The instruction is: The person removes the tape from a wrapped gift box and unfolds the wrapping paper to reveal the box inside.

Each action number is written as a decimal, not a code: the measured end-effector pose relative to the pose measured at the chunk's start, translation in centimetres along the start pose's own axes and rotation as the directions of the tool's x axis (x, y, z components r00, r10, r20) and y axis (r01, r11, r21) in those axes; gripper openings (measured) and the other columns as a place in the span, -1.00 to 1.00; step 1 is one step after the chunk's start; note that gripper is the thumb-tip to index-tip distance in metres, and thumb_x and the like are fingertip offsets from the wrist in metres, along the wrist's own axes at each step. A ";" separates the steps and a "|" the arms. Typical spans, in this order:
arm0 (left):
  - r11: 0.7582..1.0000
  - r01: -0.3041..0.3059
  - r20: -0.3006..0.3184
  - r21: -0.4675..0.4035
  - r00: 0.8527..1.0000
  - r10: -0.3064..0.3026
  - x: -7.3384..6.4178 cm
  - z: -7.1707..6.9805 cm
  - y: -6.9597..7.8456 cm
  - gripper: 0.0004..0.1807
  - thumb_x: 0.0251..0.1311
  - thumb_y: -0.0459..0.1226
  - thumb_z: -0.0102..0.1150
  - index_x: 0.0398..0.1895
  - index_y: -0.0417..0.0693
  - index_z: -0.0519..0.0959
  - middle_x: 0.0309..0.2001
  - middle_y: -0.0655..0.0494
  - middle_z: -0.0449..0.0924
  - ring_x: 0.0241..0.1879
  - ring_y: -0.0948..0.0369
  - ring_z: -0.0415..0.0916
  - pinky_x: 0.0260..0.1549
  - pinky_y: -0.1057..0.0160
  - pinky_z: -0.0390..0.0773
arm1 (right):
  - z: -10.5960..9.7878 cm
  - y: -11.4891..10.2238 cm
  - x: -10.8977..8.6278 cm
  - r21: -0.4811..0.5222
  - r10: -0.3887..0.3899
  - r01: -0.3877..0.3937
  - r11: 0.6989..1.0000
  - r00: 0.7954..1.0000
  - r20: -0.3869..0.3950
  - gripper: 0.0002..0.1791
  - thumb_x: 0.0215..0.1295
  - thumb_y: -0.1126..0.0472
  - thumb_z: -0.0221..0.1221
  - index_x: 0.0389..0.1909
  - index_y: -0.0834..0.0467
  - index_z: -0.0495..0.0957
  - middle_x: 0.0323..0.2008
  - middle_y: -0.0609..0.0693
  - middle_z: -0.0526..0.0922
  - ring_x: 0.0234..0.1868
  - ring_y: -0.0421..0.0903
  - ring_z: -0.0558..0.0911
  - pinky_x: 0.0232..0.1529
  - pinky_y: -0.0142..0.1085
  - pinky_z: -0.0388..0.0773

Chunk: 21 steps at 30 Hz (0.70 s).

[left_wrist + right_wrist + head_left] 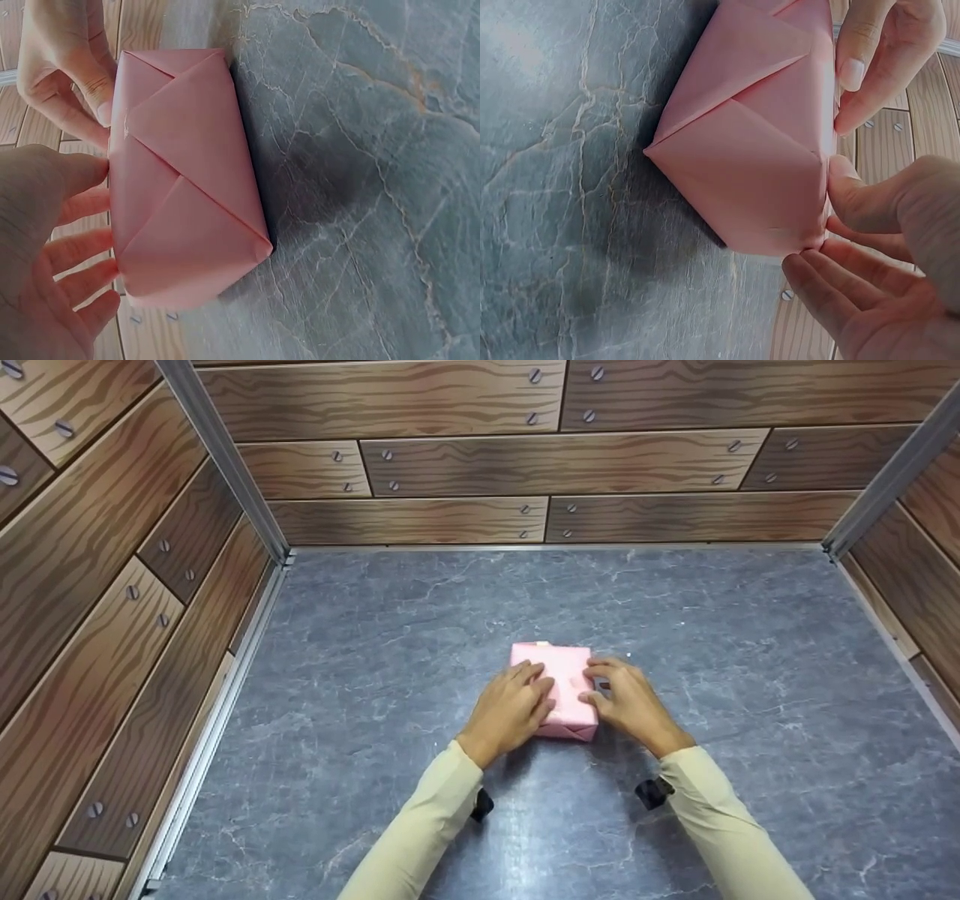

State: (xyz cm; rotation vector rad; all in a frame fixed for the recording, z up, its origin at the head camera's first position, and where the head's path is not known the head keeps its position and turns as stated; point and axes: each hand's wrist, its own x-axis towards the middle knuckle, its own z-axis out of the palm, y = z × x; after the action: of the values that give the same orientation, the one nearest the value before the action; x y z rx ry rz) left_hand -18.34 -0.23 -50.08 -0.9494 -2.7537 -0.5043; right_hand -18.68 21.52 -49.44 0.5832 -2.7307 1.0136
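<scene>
A box wrapped in pink paper (pixel 564 690) lies on the grey marbled surface. Its near end shows folded triangular flaps (pixel 187 172) in both wrist views. My left hand (pixel 510 709) rests its fingertips on the top face, toward the left side. At the right edge of the top, my right hand (pixel 630 701) touches the paper with thumb and fingertips, its fingers spread apart. In the right wrist view the fingers (pixel 825 289) reach the box's upper right corner. A small pale patch (pixel 542 643) shows at the far edge of the box.
Wood-patterned panels (pixel 555 465) with printed screws stand behind and on both sides. Metal corner strips (pixel 225 457) frame them. A dark wrist device (pixel 654 793) sits under the right sleeve, another (pixel 482 805) under the left.
</scene>
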 end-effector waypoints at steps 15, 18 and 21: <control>0.999 0.015 0.040 -0.031 0.999 -0.014 -0.1 0.2 0.1 -0.56 0.46 -0.10 0.11 0.26 -0.13 0.59 0.36 -0.16 0.45 0.40 -0.03 0.34 0.42 0.06 0.29 | 0.3 -0.8 0.4 -0.092 0.026 -0.036 0.995 0.994 -0.106 -0.80 0.19 0.32 0.41 -0.21 0.35 0.71 -0.24 0.18 0.66 -0.23 0.13 0.65 -0.16 0.02 0.60; 1.000 0.005 0.024 -0.017 1.000 -0.004 -0.2 0.2 0.1 -0.56 0.46 -0.09 0.11 0.25 -0.14 0.59 0.35 -0.16 0.46 0.39 -0.02 0.35 0.42 0.06 0.29 | 0.8 -1.2 0.7 -0.131 0.034 -0.050 0.990 0.992 -0.125 -0.80 0.16 0.25 0.44 -0.29 0.32 0.73 -0.36 0.12 0.64 -0.35 0.06 0.61 -0.31 -0.02 0.57; 1.000 -0.004 0.011 -0.008 1.000 0.004 -0.2 0.4 0.1 -0.55 0.46 -0.09 0.11 0.25 -0.15 0.59 0.34 -0.17 0.46 0.39 -0.03 0.36 0.42 0.05 0.29 | 1.4 -1.4 0.9 -0.167 0.023 -0.046 0.985 0.990 -0.138 -0.80 0.12 0.23 0.47 -0.36 0.30 0.72 -0.42 0.09 0.61 -0.41 0.05 0.59 -0.34 -0.01 0.57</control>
State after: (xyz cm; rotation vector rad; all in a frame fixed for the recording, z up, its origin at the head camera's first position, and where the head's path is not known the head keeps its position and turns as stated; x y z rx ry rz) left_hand -18.18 -0.15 -50.45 -0.9625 -2.7606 -0.5112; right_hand -18.91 19.36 -49.39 0.4236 -2.6800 0.7862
